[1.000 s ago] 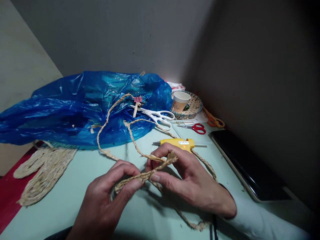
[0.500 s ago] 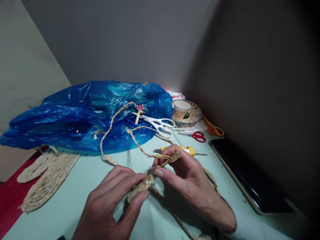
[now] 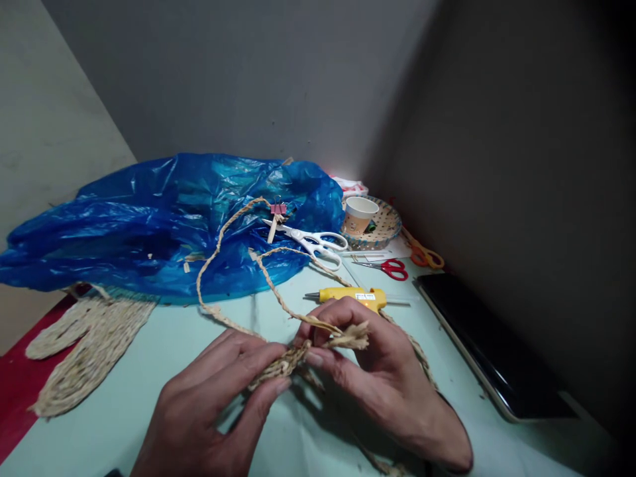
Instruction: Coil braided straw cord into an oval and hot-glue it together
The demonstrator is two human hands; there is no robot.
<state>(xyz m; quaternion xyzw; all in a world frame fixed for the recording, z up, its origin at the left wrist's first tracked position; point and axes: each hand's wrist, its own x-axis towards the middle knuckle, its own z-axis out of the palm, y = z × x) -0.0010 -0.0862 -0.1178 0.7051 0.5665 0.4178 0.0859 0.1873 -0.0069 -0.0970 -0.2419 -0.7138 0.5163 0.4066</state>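
Between both hands is a small woven piece of straw cord [image 3: 278, 370], tan and tightly packed. My left hand [image 3: 213, 397] pinches its near end between thumb and fingers. At its far end, my right hand [image 3: 370, 371] grips the piece by thumb and fingertips. A frayed cord end [image 3: 354, 336] sticks out above the right fingers. Thin twisted straw cord [image 3: 271, 281] runs from the hands toward the blue bag, where a pink binder clip [image 3: 278, 209] holds an end. The right fingertips are partly hidden behind the piece.
A blue plastic bag [image 3: 163, 218] fills the back left, white scissors [image 3: 318, 244] beside it. A yellow glue gun [image 3: 350, 296], red scissors [image 3: 390, 267], a basket [image 3: 387, 225] with a paper cup [image 3: 360, 213], and a black tablet [image 3: 487, 344] lie right. A woven straw piece [image 3: 94, 351] lies left.
Both hands have lowered slightly with the woven piece. The frayed cord end has swung right and now shows spread above the right fingers. More of the glue gun is visible.
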